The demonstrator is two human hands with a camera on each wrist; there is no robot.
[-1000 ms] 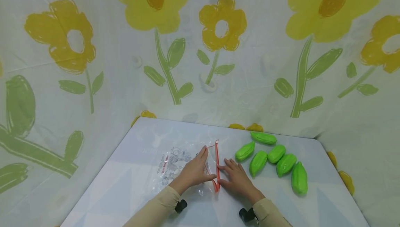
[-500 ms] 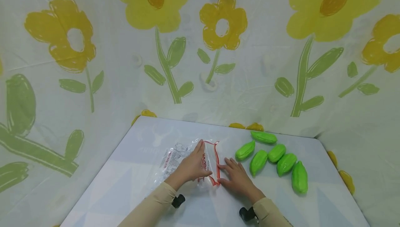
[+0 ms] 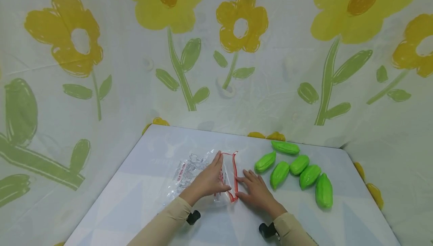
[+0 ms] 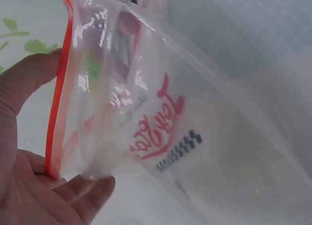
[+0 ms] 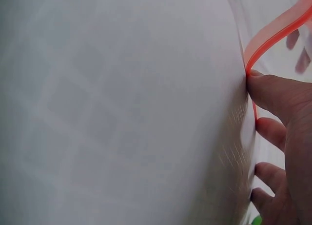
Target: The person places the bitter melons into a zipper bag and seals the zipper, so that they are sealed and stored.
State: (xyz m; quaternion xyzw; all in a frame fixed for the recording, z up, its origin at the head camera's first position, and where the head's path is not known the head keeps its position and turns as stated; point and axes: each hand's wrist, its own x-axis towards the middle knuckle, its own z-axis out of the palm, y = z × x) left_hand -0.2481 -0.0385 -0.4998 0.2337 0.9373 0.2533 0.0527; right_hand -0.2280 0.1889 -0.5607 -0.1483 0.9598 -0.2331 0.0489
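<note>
A clear plastic zip bag [image 3: 191, 172] with dark drawings and red lettering lies on the white table. Its red-edged mouth [image 3: 235, 174] faces right and gapes. My left hand [image 3: 208, 180] lies over the mouth end, thumb and fingers spread wide. In the left wrist view, that hand's thumb and lower fingers touch the red strip [image 4: 57, 103] at two separate places. My right hand [image 3: 258, 191] rests on the table at the right side of the mouth. In the right wrist view, its thumb and forefinger press at the red strip [image 5: 280, 33], their tips apart.
Several bright green ribbed fruits [image 3: 279, 175] lie to the right of the right hand, towards the back. A flower-printed white curtain [image 3: 264, 103] stands behind the table. Black wrist cameras [image 3: 267, 231] sit under both sleeves.
The left hand has shifted a little to the left, and the bag's mouth has widened with it. My right hand has stayed in place.
</note>
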